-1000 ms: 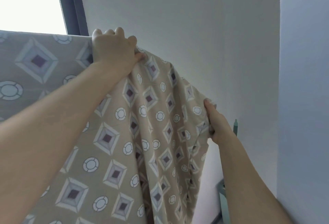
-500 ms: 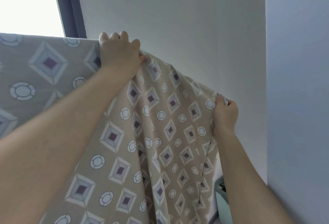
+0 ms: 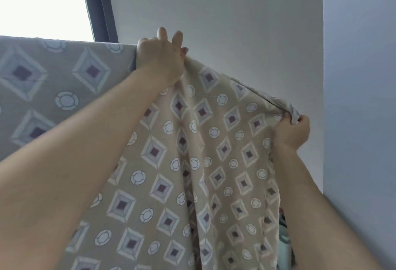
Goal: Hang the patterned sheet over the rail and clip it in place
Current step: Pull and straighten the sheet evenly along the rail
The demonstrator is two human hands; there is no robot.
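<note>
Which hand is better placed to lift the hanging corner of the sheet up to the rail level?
The right hand, probably. It is already closed on the low corner of the sheet, while the left hand pins the draped top edge higher up.

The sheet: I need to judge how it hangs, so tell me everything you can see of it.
The sheet is beige woven-looking cloth printed with grey-white diamonds with dark purple centres, and with white ringed circles. Its left part lies flat and taut along a straight top edge; the right part slopes down and falls in loose vertical folds. The left hand grips its top edge, two fingers lifted. The right hand pinches the bunched right corner. No rail or clip shows.
</note>
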